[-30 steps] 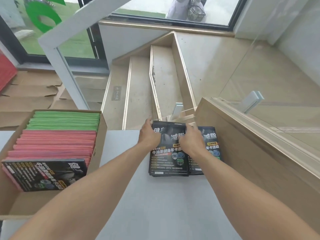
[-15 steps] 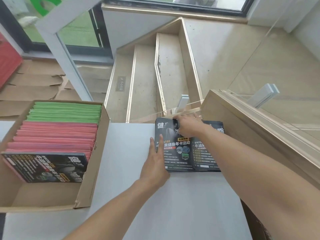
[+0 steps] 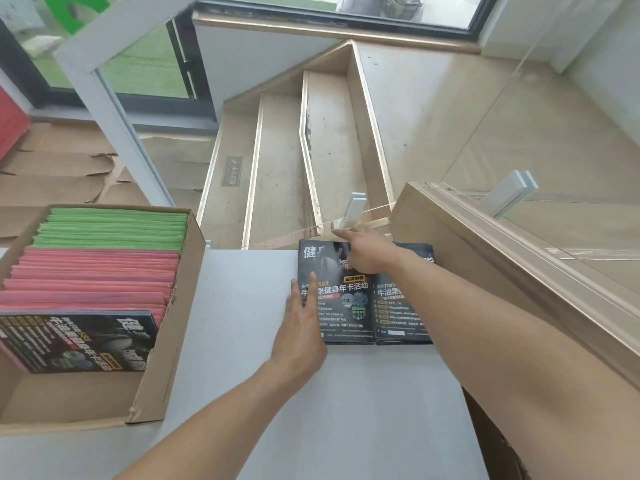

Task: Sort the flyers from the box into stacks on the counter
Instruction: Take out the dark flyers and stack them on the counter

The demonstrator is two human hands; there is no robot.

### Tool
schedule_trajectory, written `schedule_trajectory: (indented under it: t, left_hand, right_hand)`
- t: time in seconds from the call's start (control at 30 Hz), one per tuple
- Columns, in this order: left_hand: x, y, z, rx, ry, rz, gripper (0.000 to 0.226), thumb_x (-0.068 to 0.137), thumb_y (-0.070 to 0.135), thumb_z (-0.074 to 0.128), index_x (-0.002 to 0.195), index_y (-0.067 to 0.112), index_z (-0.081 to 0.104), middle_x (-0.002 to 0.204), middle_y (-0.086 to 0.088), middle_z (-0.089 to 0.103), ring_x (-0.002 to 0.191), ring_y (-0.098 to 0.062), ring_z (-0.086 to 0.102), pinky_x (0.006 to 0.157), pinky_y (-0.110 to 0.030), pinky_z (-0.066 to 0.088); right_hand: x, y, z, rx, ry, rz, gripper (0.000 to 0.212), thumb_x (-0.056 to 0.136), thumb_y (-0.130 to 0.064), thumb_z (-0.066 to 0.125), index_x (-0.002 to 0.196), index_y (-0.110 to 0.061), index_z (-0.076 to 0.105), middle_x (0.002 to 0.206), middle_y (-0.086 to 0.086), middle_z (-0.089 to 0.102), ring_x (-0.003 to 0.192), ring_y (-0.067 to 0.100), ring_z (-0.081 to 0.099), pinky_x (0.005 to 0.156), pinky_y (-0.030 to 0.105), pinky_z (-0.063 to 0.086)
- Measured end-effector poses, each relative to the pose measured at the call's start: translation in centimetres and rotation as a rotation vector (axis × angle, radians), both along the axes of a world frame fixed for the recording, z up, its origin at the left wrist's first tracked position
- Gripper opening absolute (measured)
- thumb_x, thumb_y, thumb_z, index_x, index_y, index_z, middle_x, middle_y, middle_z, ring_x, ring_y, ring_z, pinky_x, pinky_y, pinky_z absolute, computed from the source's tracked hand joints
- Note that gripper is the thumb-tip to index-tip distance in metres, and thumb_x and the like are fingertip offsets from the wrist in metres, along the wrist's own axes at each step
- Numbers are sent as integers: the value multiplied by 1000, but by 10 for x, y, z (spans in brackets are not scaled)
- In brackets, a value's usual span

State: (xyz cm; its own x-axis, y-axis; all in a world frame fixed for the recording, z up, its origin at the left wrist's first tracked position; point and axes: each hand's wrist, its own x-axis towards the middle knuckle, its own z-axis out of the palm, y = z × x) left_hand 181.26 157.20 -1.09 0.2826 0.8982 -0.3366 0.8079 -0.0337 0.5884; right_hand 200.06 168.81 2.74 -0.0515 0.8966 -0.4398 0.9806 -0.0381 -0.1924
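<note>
1. Flyers, head view (only view given): two black stacks lie side by side at the far end of the counter [image 3: 346, 410]. Left stack [image 3: 343, 306] is mostly in view; right stack [image 3: 394, 313] touches it and is partly hidden under the forearm.
2. Left hand [image 3: 301, 323]: flat, fingers straight, fingertips resting on the left stack's near-left edge w/ the palm on the counter beside it. Holds nothing; looks like it's squaring the edge.
3. Right hand [image 3: 367, 254]: reaches over the far end of the left stack, fingers stretched toward the top edge, pressing down rather than gripping, as far as I can tell. Fingertips partly hidden, so not 100% sure.
4. Box [image 3: 166, 358] sits at the left of the counter, well apart from the stacks. Inside: green flyers [image 3: 114, 226] at the back, pink flyers [image 3: 93, 275] in the middle, a few black flyers [image 3: 79, 341] leaning at the front.
5. Progress (my read): early. Only black ones are out, approx. two short stacks. No green or pink stack on the counter yet, and the box is mostly full.
6. Left to do: the remaining black ones, then all pink & green, each into its own stack. Free counter near the box looks like the spot for those.
</note>
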Motion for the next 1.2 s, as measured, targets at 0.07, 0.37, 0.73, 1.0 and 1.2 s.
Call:
schedule_trajectory:
  t: [0.07, 0.37, 0.73, 1.0, 1.2]
  left_hand:
    - [1, -2, -2, 20, 14, -15, 123, 84, 5, 71, 155, 36, -25, 166, -3, -27, 157, -28, 1, 111, -35, 41]
    - [13, -8, 2, 53, 110, -32, 121, 84, 37, 78, 158, 33, -18, 163, 4, -32, 156, -29, -10, 111, -45, 41]
    - [73, 2, 10, 200, 305, -409, 107, 85, 81, 47, 162, 21, 5, 166, -10, -26, 146, -30, -39, 120, -60, -15]
    - [86, 4, 6, 153, 334, -356, 121, 83, 77, 56, 161, 7, -6, 165, -14, -26, 147, -31, -36, 123, -59, -7]
    - [87, 5, 3, 179, 363, -427, 114, 83, 72, 62, 162, 15, 1, 166, -13, -25, 148, -33, -34, 123, -59, -9]
  right_hand:
    - [21, 3, 0, 14, -35, -127, 58, 97, -20, 39, 154, -25, 37, 156, 8, 42, 140, 33, 40, 115, 51, 34]
    - [46, -8, -11, -11, -24, -186, 40, 102, -45, 36, 123, -23, 62, 124, 7, 67, 110, 28, 58, 98, 44, 45]
    - [90, -11, -14, -31, -124, -384, 52, 100, -38, 25, 139, -17, 52, 141, 9, 47, 133, 35, 37, 110, 58, 36]
    - [91, -13, -21, 67, -67, -351, 41, 111, -24, 29, 127, -13, 64, 135, 12, 58, 128, 31, 44, 112, 45, 30]
    - [89, -8, -26, 67, -32, -372, 35, 105, -21, 36, 121, -15, 67, 125, 7, 62, 119, 27, 52, 98, 39, 32]
